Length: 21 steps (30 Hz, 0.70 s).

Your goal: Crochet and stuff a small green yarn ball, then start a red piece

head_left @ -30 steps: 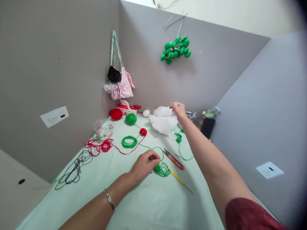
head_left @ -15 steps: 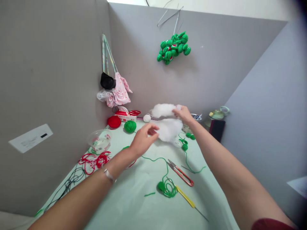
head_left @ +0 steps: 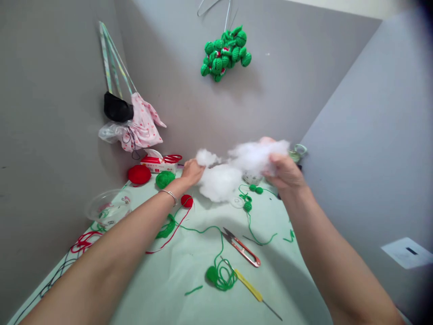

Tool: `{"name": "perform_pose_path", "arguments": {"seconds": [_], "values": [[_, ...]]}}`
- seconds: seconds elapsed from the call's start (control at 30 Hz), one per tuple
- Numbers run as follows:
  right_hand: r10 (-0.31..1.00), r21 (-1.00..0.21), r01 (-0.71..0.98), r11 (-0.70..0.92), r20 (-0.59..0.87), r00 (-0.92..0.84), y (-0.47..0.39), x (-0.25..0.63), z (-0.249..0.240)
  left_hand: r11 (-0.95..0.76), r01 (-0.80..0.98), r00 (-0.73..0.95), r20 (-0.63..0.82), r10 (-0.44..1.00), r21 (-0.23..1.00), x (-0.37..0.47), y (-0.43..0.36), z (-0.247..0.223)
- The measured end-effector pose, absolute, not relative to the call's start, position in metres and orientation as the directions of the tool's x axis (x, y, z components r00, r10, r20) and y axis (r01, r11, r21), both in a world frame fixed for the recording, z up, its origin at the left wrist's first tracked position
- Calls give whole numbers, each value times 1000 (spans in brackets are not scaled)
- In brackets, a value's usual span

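White fluffy stuffing fills my right hand, whose fingers are wrapped round it. My left hand is closed on a smaller tuft of stuffing at its fingertips. Thin wisps stretch between the two pieces. Below them a larger heap of stuffing rests on the table. Nearer to me lie orange thread snips, a yellow-handled crochet hook and a small green crocheted piece with coiled yarn. Green crocheted balls on a strand lie right of the heap.
Red yarn and green yarn balls stand by a tissue box at the back left. A clear plastic bowl is at the left edge. Green crocheted pieces hang on the wall beside a pink bag.
My right hand has lifted stuffing and moved right. My left hand has gone from beside the heap to gripping a tuft further back. The view has shifted right.
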State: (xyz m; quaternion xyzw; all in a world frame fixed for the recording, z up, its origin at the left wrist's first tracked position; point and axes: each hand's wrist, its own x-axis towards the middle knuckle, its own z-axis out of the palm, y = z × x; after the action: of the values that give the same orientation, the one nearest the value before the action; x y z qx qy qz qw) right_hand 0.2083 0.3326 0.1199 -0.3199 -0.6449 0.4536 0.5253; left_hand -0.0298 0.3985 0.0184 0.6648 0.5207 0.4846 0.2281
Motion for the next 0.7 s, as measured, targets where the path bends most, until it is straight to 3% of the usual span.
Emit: {"name": "perform_pose_path", "arguments": {"seconds": [0.07,0.2,0.37,0.5,0.57,0.6,0.63,0.7], "values": [[894,-915,-85,395,404,-195,334,218,123,-318,406,-38,363,931,857,-35,407,21],[916,-920,49,390,382,-124,350,215,111,-322,220,-36,337,941,921,-31,415,47],[905,-893,171,417,390,-167,353,197,91,-368,-100,-51,364,930,925,-9,382,78],[875,-818,317,479,417,-246,332,173,83,-136,-347,196,214,957,928,22,327,71],[848,-727,437,530,452,-277,319,157,79,-27,-439,275,162,948,898,36,305,63],[825,-634,531,562,475,-305,312,150,77,-6,-472,270,151,951,881,40,296,59],[791,-448,670,592,484,-375,305,145,76,1,-499,250,143,958,867,43,289,55],[769,-292,738,609,447,-457,289,139,73,-9,-534,191,131,973,845,41,279,47]]}}
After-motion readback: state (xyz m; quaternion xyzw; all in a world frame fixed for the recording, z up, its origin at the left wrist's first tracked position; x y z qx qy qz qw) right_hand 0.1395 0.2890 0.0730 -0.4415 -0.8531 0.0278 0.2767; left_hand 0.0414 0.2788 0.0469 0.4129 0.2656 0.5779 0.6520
